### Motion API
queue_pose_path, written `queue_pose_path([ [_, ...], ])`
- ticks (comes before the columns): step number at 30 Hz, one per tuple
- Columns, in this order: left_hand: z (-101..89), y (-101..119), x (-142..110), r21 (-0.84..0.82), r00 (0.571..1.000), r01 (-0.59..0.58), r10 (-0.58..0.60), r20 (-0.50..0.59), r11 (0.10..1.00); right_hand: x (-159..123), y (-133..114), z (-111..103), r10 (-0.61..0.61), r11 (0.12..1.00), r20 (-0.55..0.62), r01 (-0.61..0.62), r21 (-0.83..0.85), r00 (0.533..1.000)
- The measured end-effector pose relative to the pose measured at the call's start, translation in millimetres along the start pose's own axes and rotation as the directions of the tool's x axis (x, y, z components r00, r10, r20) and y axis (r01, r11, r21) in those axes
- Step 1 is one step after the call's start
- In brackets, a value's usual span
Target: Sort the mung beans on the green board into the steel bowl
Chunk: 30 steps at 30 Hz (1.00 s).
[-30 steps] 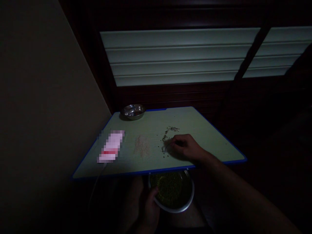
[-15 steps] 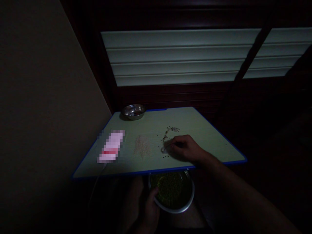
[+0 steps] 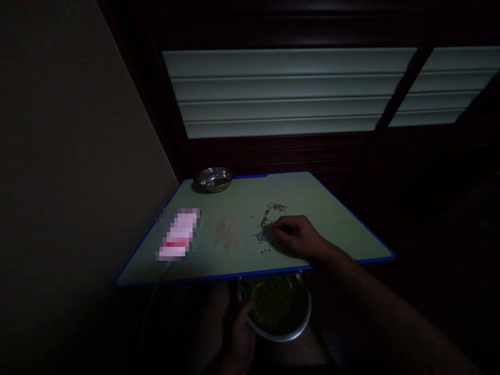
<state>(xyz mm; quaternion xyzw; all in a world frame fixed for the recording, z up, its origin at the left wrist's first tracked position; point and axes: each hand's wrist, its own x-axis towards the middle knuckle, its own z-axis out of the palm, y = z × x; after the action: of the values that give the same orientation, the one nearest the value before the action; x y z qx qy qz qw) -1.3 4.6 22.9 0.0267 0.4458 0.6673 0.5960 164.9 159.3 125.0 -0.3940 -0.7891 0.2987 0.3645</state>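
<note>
My right hand (image 3: 295, 234) is closed in a pinch on the thin handle of what looks like a small spoon (image 3: 261, 237). The spoon's rounded end is low over the board among scattered dark beans or seeds (image 3: 264, 221). Below the board's near edge, my left hand (image 3: 242, 330) grips the side of a metal bowl (image 3: 291, 336), with its thumb over the rim. Small green beans or grains (image 3: 271, 299) lie inside that bowl, which rests over my legs. Dim light hides the left fingers under the bowl.
A pale board table (image 3: 242, 198) with blue edging spans the middle. On it are a heap of pale grains (image 3: 228, 234), a blurred-out phone-like slab (image 3: 179, 234) with a cable (image 3: 150, 302), and a shiny steel bowl (image 3: 214, 179) at the back left. A wall stands left.
The spoon's end has shifted slightly left and away from me, and my right fingers have turned a little. My left hand and the bowl stay put.
</note>
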Motion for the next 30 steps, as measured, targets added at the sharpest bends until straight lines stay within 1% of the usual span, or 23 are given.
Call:
queue_pose_path([
  [2,-3.2,-3,3,-0.006,1.000,0.024,-0.024,0.006,1.000,0,0,-1,-0.015,1.000,0.026,0.015,0.025,1.000],
  [5,-3.1,-2,1,-0.009,0.999,0.033,-0.033,0.005,0.999,-1,-1,-2,-0.035,0.999,0.035,0.034,0.036,0.999],
  [8,0.4,3,-3,0.008,1.000,0.008,-0.008,-0.003,1.000,-1,-1,-2,-0.026,0.999,0.021,0.025,0.031,0.999],
  [11,1.7,4,-2,0.042,0.999,-0.029,0.028,0.020,0.999,-1,-3,-2,-0.023,0.999,0.041,0.021,0.045,0.999],
  [12,1.2,3,-1,0.043,1.000,-0.021,0.021,0.017,0.999,-1,-3,-2,-0.027,0.998,0.056,0.024,0.054,0.998],
  [14,-0.9,0,2,0.028,1.000,0.022,-0.022,-0.011,0.999,-1,-5,-2,-0.026,0.996,0.079,0.019,0.088,0.997],
  [16,-3.2,-2,3,0.003,0.999,0.047,-0.047,-0.017,0.999,-2,-6,-2,-0.017,0.992,0.096,0.005,0.127,0.995],
  [19,-3.7,-3,3,-0.016,1.000,0.011,-0.011,0.017,1.000,-1,-6,-1,-0.013,0.989,0.098,-0.001,0.148,0.995],
  [20,-2.9,-2,2,-0.022,1.000,0.004,-0.004,0.021,1.000,-1,-6,0,-0.015,0.990,0.097,0.001,0.143,0.995],
  [24,1.9,1,-1,-0.029,0.999,0.034,-0.034,-0.012,0.999,2,-5,5,-0.008,0.994,0.080,-0.001,0.112,0.997],
  [28,3.1,2,-1,0.017,1.000,-0.004,0.004,0.009,1.000,4,-5,10,0.047,0.998,0.050,-0.049,0.032,0.998],
  [30,2.0,1,-1,0.003,1.000,0.011,-0.011,-0.001,1.000,5,-6,12,0.078,0.997,0.038,-0.077,-0.017,0.996],
])
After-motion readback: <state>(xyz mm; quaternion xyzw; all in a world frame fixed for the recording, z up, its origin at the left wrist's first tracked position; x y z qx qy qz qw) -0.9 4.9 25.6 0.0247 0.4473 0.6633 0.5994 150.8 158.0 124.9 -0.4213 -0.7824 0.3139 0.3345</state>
